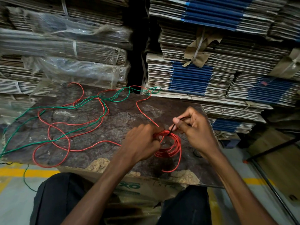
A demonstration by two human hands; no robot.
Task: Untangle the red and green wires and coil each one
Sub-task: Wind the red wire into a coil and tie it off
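A small coil of red wire (172, 149) sits over the dark slab's near right part. My left hand (142, 143) grips the coil's left side with curled fingers. My right hand (193, 127) pinches a thin black tie (172, 127) that runs down to the top of the coil. The loose rest of the red wire (53, 132) loops across the slab to the left. A green wire (68, 107) crosses over and under those loops, from the slab's left edge to the far middle, and trails down to the floor.
The work surface is a dark mottled slab (113, 120) on a cardboard box (146, 187). Tall stacks of flattened cartons (211, 70) stand close behind and to both sides. My knees are below the slab. A black metal frame (267, 151) stands at the right.
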